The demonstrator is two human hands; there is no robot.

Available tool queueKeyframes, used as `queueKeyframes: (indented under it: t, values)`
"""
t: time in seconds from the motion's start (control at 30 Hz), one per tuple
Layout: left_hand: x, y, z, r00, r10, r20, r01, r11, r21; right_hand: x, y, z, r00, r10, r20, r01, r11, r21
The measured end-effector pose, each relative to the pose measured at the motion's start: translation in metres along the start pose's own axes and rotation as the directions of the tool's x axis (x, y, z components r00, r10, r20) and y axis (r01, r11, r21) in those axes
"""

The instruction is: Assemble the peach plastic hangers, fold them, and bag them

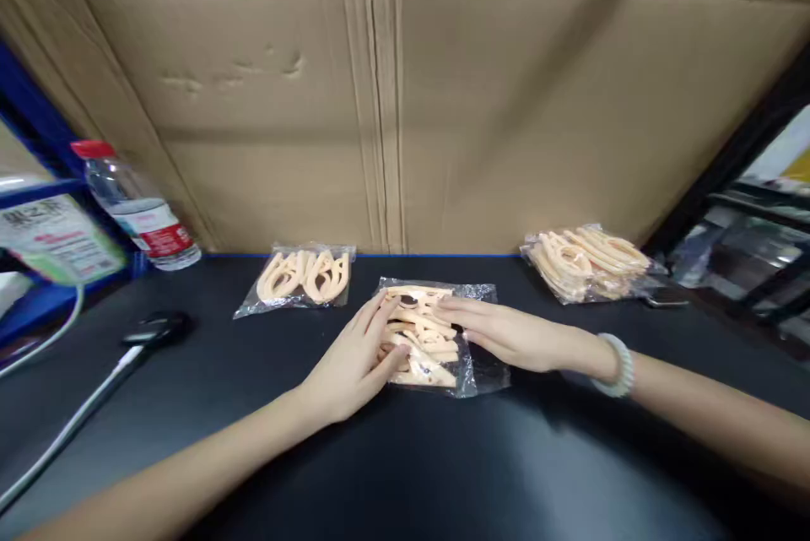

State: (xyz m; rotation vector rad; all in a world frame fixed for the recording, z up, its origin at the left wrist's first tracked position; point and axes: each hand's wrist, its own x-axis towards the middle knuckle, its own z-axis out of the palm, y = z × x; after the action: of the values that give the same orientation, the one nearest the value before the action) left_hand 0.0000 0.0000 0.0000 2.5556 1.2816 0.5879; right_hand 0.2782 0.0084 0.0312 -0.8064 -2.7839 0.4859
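A clear plastic bag of peach-coloured plastic clips (425, 337) lies on the black table (405, 473) in the middle. My left hand (354, 359) rests flat on the bag's left side, fingers stretched over the clips. My right hand (503, 330), with a pale bead bracelet on its wrist, lies flat on the bag's right side, fingers extended. Neither hand grips anything.
A second bag of the same clips (302, 277) lies at the back left, a third, fuller bag (587, 262) at the back right. A water bottle (136, 208) lies on its side at the far left. A black tool with a white cable (152, 330) sits at left. A cardboard wall (405, 102) stands behind.
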Motion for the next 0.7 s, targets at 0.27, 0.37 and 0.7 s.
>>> queueKeyframes:
  t: [0.27,0.37,0.7]
  values:
    - [-0.001,-0.003,0.003,1.0,0.002,-0.02,-0.003,1.0,-0.028,0.043,0.007,0.004,0.995,-0.092,-0.046,0.09,0.995,-0.05]
    - [-0.001,-0.003,0.003,1.0,0.0,-0.006,0.0,1.0,-0.024,0.05,0.006,0.006,0.99,-0.11,-0.083,0.107,0.993,-0.043]
    - [-0.003,-0.008,0.009,0.992,-0.044,-0.117,0.031,0.993,-0.11,0.042,0.009,0.015,0.962,-0.217,-0.165,0.228,0.972,0.054]
